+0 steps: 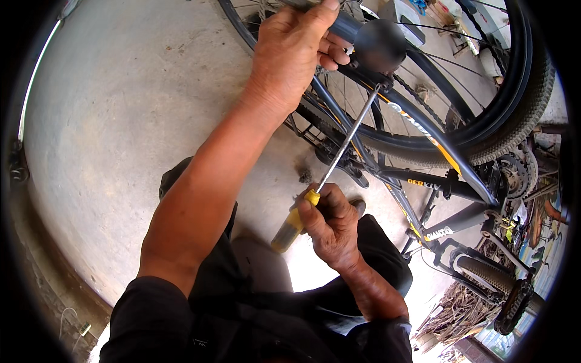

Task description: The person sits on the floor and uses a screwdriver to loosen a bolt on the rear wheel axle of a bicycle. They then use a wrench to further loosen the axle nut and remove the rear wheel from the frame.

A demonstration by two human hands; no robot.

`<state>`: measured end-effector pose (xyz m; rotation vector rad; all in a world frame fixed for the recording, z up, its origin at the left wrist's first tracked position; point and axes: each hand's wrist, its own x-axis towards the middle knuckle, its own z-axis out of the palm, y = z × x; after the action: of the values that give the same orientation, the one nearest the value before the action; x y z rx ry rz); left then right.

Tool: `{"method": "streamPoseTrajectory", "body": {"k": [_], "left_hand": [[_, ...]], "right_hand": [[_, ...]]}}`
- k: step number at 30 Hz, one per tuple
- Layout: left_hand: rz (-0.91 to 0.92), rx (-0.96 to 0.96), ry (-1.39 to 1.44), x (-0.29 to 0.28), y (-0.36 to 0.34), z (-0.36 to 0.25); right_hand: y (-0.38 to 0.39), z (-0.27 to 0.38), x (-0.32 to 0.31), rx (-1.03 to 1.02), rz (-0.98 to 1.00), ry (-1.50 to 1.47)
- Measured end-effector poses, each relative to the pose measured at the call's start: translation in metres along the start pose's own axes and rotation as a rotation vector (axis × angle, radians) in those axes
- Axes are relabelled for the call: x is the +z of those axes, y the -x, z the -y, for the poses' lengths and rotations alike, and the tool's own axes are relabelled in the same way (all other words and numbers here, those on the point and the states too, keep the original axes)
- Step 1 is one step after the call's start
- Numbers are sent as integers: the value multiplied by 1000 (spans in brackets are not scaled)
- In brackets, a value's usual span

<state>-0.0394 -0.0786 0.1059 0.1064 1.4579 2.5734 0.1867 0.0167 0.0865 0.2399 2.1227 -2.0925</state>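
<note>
My left hand (pixel 293 51) is raised and closed around a dark grey seat post or tube (pixel 346 27) near the bicycle's black saddle end (pixel 379 43). My right hand (pixel 330 224) grips a screwdriver with a yellow handle (pixel 293 222). Its long metal shaft (pixel 350 136) angles up and to the right, with the tip at the clamp on the dark bicycle frame (pixel 423 136) just below the saddle. The bicycle stands in front of me, its knobby rear wheel (pixel 514 115) at upper right.
Pale concrete floor (pixel 121 133) spreads to the left. The chain, rear sprockets (pixel 514 175) and a pedal (pixel 511 305) sit at the right. A pile of dry sticks (pixel 454 314) lies at lower right. My dark trousers and knees fill the lower middle.
</note>
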Motion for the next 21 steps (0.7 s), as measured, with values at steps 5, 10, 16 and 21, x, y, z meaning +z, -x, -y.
{"method": "streamPoseTrajectory", "body": {"k": [5, 10, 16, 21], "left_hand": [[-15, 13, -14, 0, 2, 0], [-7, 0, -20, 0, 2, 0], [-16, 2, -10, 0, 2, -1], [-18, 11, 6, 1, 1, 0]], "right_hand": [[2, 0, 1, -31, -38, 29], [4, 1, -1, -36, -31, 32], [3, -1, -2, -40, -44, 74], [2, 7, -4, 9, 12, -28]]}}
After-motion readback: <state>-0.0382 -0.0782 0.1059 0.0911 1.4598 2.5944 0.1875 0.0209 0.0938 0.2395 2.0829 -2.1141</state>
